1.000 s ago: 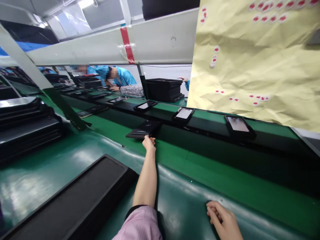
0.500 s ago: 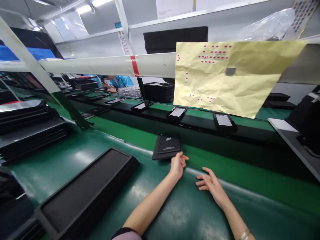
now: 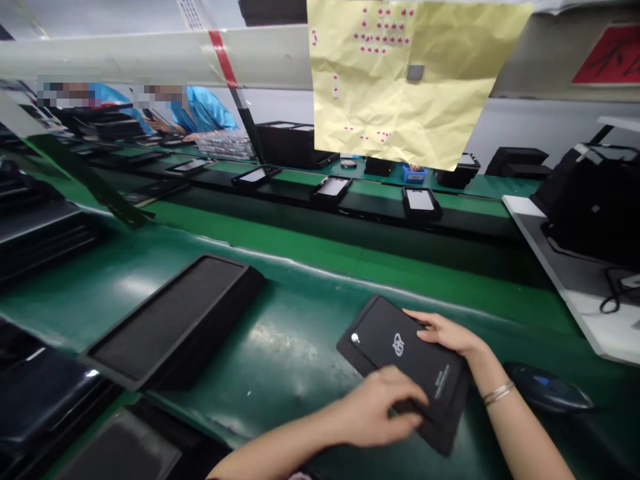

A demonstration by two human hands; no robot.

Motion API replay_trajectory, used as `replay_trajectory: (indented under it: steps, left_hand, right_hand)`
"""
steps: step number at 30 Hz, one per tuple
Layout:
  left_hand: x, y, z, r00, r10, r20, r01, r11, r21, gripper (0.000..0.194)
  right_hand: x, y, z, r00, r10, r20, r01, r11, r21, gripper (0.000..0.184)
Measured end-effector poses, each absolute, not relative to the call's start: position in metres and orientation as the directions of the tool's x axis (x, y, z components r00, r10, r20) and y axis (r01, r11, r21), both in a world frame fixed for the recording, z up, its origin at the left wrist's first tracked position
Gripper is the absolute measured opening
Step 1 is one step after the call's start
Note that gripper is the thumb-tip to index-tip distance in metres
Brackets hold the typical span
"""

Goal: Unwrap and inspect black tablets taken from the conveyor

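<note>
A black tablet (image 3: pixel 400 353) lies back side up in a black tray on the green bench in front of me, its camera lens and a white logo showing. My left hand (image 3: pixel 373 410) grips its near edge, fingers curled over it. My right hand (image 3: pixel 447 333) holds the far right edge, fingers bent along the side. Both hands touch the tablet at once.
A long black foam tray (image 3: pixel 175 320) lies to the left. Several tablets (image 3: pixel 420 200) ride the conveyor belt behind. A yellow paper sheet (image 3: pixel 400 73) hangs from the white beam. Stacked black trays (image 3: pixel 45 233) sit at far left. Two people in blue (image 3: pixel 205 110) work beyond. A dark object (image 3: pixel 547 393) lies at right.
The tablet has been drawn from the belt's edge to the bench close to me. My right hand, free before, now holds it, and my view has tilted down.
</note>
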State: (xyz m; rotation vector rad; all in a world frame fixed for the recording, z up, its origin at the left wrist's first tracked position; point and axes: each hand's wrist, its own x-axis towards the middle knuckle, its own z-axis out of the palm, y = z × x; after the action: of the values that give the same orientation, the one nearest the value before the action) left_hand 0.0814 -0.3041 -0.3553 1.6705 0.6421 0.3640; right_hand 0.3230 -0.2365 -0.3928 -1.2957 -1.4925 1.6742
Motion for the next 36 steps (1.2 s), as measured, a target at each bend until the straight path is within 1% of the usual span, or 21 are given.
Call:
replay_trajectory:
  steps: [1, 2, 3, 5, 7, 10, 12, 15, 17, 20, 23, 25, 26, 27, 28, 30, 31, 32, 33, 34, 36]
  left_hand:
    - [0.073, -0.299, -0.356, 0.751, 0.658, -0.057, 0.320, -0.286, 0.903, 0.045]
    - [0.066, -0.295, -0.360, 0.690, 0.723, -0.047, 0.447, -0.374, 0.813, 0.061]
    - [0.060, -0.294, -0.368, 0.636, 0.770, -0.050, 0.547, -0.404, 0.733, 0.076]
    - [0.053, -0.300, -0.391, 0.536, 0.840, -0.088, 0.663, -0.354, 0.660, 0.100]
    - [0.052, -0.310, -0.416, 0.475, 0.879, -0.048, 0.698, -0.343, 0.629, 0.110]
    - [0.059, -0.319, -0.440, 0.391, 0.916, 0.085, 0.724, -0.363, 0.586, 0.114]
    - [0.064, -0.318, -0.446, 0.361, 0.925, 0.118, 0.723, -0.358, 0.591, 0.117]
    - [0.067, -0.314, -0.446, 0.326, 0.937, 0.125, 0.720, -0.332, 0.609, 0.112]
    - [0.068, -0.315, -0.446, 0.293, 0.947, 0.128, 0.715, -0.306, 0.628, 0.107]
    - [0.071, -0.317, -0.444, 0.246, 0.961, 0.125, 0.694, -0.265, 0.670, 0.105]
    - [0.074, -0.318, -0.440, 0.200, 0.973, 0.112, 0.654, -0.217, 0.724, 0.103]
    - [0.072, -0.316, -0.436, 0.176, 0.980, 0.095, 0.612, -0.184, 0.769, 0.095]
    - [0.069, -0.313, -0.433, 0.169, 0.982, 0.083, 0.584, -0.168, 0.794, 0.088]
    - [0.064, -0.310, -0.430, 0.168, 0.984, 0.067, 0.550, -0.149, 0.822, 0.078]
    - [0.058, -0.306, -0.427, 0.167, 0.985, 0.045, 0.513, -0.126, 0.849, 0.065]
    - [0.044, -0.294, -0.422, 0.171, 0.985, -0.019, 0.429, -0.058, 0.901, 0.043]
    - [0.038, -0.287, -0.420, 0.176, 0.983, -0.059, 0.387, -0.014, 0.922, 0.037]
    - [0.034, -0.279, -0.419, 0.184, 0.977, -0.104, 0.349, 0.034, 0.936, 0.035]
    - [0.031, -0.271, -0.418, 0.197, 0.969, -0.147, 0.318, 0.079, 0.945, 0.035]
    - [0.029, -0.263, -0.418, 0.212, 0.959, -0.186, 0.295, 0.119, 0.948, 0.036]
    - [0.031, -0.250, -0.419, 0.238, 0.942, -0.236, 0.277, 0.167, 0.946, 0.033]
  right_hand:
    - [0.327, -0.235, -0.388, -0.387, 0.877, -0.283, 0.268, -0.186, -0.945, 0.063]
    - [0.329, -0.233, -0.384, -0.376, 0.889, -0.263, 0.340, -0.131, -0.931, 0.053]
    - [0.329, -0.232, -0.383, -0.359, 0.902, -0.239, 0.407, -0.079, -0.910, 0.045]
    - [0.323, -0.232, -0.385, -0.323, 0.926, -0.194, 0.527, 0.006, -0.850, 0.037]
    - [0.313, -0.236, -0.390, -0.291, 0.944, -0.158, 0.625, 0.062, -0.778, 0.036]
    - [0.298, -0.247, -0.394, -0.266, 0.957, -0.115, 0.731, 0.122, -0.672, 0.036]
    - [0.290, -0.253, -0.394, -0.258, 0.961, -0.096, 0.782, 0.149, -0.605, 0.034]
    - [0.283, -0.253, -0.393, -0.238, 0.968, -0.083, 0.837, 0.161, -0.523, 0.029]
    - [0.282, -0.251, -0.391, -0.232, 0.970, -0.079, 0.854, 0.164, -0.493, 0.026]
    - [0.285, -0.249, -0.384, -0.225, 0.972, -0.070, 0.860, 0.164, -0.484, 0.023]
    - [0.288, -0.258, -0.365, -0.239, 0.971, -0.031, 0.847, 0.193, -0.495, 0.021]
    - [0.287, -0.272, -0.347, -0.278, 0.960, 0.016, 0.825, 0.248, -0.508, 0.023]
    - [0.286, -0.280, -0.339, -0.308, 0.949, 0.070, 0.815, 0.301, -0.496, 0.024]
    - [0.284, -0.289, -0.333, -0.337, 0.930, 0.147, 0.811, 0.366, -0.457, 0.027]
    - [0.282, -0.298, -0.329, -0.367, 0.898, 0.244, 0.811, 0.437, -0.389, 0.028]
    - [0.276, -0.313, -0.330, -0.436, 0.779, 0.450, 0.810, 0.558, -0.181, 0.029]
    - [0.272, -0.319, -0.335, -0.475, 0.708, 0.523, 0.800, 0.594, -0.077, 0.029]
    - [0.268, -0.324, -0.342, -0.508, 0.651, 0.564, 0.787, 0.617, -0.003, 0.028]
    - [0.264, -0.328, -0.351, -0.538, 0.611, 0.582, 0.770, 0.637, 0.043, 0.027]
    - [0.260, -0.331, -0.360, -0.563, 0.586, 0.582, 0.751, 0.657, 0.066, 0.026]
    - [0.253, -0.336, -0.378, -0.601, 0.585, 0.545, 0.722, 0.689, 0.056, 0.026]
